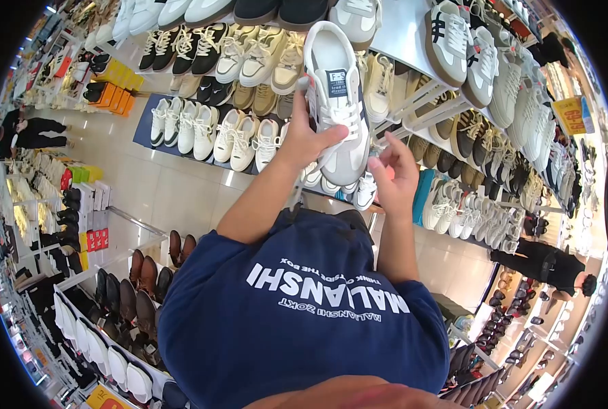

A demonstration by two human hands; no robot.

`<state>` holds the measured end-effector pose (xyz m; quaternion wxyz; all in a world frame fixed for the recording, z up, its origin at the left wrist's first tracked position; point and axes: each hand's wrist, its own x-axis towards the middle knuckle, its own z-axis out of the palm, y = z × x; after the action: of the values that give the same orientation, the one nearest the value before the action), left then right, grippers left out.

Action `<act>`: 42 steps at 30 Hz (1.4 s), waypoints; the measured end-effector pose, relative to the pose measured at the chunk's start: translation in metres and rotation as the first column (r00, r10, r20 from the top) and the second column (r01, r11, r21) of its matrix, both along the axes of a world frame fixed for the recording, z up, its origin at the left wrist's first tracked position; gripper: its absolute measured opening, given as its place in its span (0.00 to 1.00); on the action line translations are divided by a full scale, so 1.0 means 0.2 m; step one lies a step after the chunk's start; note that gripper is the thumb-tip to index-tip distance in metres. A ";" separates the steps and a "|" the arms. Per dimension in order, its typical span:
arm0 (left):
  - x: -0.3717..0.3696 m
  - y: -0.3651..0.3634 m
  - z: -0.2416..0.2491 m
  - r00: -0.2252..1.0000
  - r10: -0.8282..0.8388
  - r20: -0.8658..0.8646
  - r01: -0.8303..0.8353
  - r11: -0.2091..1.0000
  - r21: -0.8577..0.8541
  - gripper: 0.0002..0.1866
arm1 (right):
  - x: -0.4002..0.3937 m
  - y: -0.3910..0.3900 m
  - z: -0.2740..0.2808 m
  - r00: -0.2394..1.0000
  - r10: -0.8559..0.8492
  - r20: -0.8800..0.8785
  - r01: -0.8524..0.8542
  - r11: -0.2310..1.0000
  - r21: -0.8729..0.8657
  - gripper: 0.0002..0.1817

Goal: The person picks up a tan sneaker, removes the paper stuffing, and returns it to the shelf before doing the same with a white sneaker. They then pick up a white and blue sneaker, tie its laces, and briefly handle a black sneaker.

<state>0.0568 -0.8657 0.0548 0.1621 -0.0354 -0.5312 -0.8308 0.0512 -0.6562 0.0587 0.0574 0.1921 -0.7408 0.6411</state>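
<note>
A white sneaker (345,146) with a grey toe, white laces and a dark label on its tongue is held up in front of my chest, toe towards me. My left hand (307,140) grips it from the left side, thumb across the laces and fingers along the outer edge. On the other side, my right hand (397,176) is raised close to the toe, fingers apart and slightly curled. Behind the sneaker, rows of shoes fill the display; a pair of cream sneakers (234,140) sits on the low shelf to the left.
A raised white shelf (402,44) carries white and grey sneakers (447,41) at the upper right. Brown leather shoes (147,276) stand on a rack at lower left. Tiled floor (161,187) lies to the left. One person (38,133) stands far left, another (552,266) at right.
</note>
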 end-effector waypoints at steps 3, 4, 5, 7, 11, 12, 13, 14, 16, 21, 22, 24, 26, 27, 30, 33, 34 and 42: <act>0.03 0.03 -0.08 0.998 -0.063 -0.010 0.064 0.997 0.036 0.60 | -0.01 -0.08 0.15 0.950 0.035 -0.312 0.015 0.987 0.157 0.25; 0.03 0.05 -0.13 0.996 -0.088 -0.029 0.090 0.993 0.078 0.62 | -0.01 -0.12 0.18 0.915 0.069 -0.399 0.016 0.978 0.207 0.25; 0.03 0.06 -0.18 0.992 -0.113 -0.047 0.118 0.986 0.119 0.65 | 0.03 -0.15 0.22 0.936 0.021 -0.352 0.084 0.956 0.281 0.23; 0.06 0.11 -0.18 0.990 -0.136 -0.042 0.141 0.975 0.171 0.72 | 0.04 -0.15 0.17 0.882 0.002 -0.472 0.177 0.926 0.334 0.22; 0.12 0.15 -0.28 0.996 -0.081 0.022 0.080 0.996 0.045 0.61 | 0.12 -0.11 0.04 0.881 -0.030 -0.472 0.245 0.883 0.400 0.21; 0.12 0.17 -0.29 0.995 -0.088 0.045 0.087 0.996 0.026 0.60 | 0.13 -0.09 0.02 0.900 -0.041 -0.434 0.236 0.883 0.406 0.21; 0.12 0.19 -0.32 0.993 -0.096 0.068 0.095 0.995 0.012 0.58 | 0.15 -0.07 0.02 0.906 -0.041 -0.421 0.239 0.871 0.429 0.19; 0.13 0.21 -0.35 0.992 -0.104 0.072 0.105 0.994 -0.009 0.58 | 0.16 -0.04 0.01 0.912 -0.076 -0.404 0.262 0.864 0.429 0.19; 0.12 0.28 -0.38 0.991 -0.112 0.077 0.116 0.992 -0.044 0.58 | 0.19 0.00 -0.03 0.918 -0.137 -0.373 0.303 0.849 0.433 0.18; 0.12 0.45 -0.35 0.976 -0.207 0.075 0.209 0.977 -0.030 0.57 | 0.21 0.15 -0.06 0.883 -0.193 -0.427 0.405 0.773 0.488 0.09; 0.13 0.49 -0.34 0.968 -0.234 0.088 0.235 0.972 0.004 0.56 | 0.21 0.18 -0.07 0.876 -0.216 -0.431 0.426 0.764 0.484 0.08; 0.13 0.56 -0.33 0.950 -0.293 0.111 0.286 0.956 0.068 0.54 | 0.21 0.27 -0.08 0.886 -0.252 -0.390 0.426 0.777 0.464 0.07; 0.11 0.63 -0.37 0.931 -0.340 0.134 0.327 0.939 0.110 0.52 | 0.22 0.37 -0.08 0.916 -0.266 -0.301 0.380 0.819 0.431 0.07; 0.10 0.67 -0.41 0.908 -0.383 0.166 0.359 0.920 0.157 0.52 | 0.22 0.43 -0.08 0.950 -0.239 -0.199 0.301 0.868 0.396 0.06; 0.08 0.79 -0.49 0.857 -0.483 0.178 0.455 0.873 0.178 0.53 | 0.29 0.62 -0.06 0.987 -0.136 0.087 0.112 0.965 0.236 0.05; 0.10 0.98 -0.45 0.830 -0.534 0.160 0.509 0.843 0.171 0.53 | 0.40 0.81 -0.09 0.929 0.092 0.358 -0.068 0.995 -0.079 0.08; 0.11 1.04 -0.45 0.818 -0.548 0.173 0.510 0.831 0.221 0.52 | 0.45 0.89 -0.11 0.919 0.146 0.367 -0.094 0.983 -0.156 0.08; 0.18 1.35 -0.53 0.873 -0.388 0.295 0.250 0.876 0.413 0.41 | 0.47 1.68 -0.19 0.869 0.482 0.108 -0.290 0.675 -0.678 0.15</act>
<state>0.0935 -0.5950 -0.0509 -0.0788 0.0631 -0.3761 -0.9211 0.1443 -0.3205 0.0214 -0.1235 0.2222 -0.4180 0.8722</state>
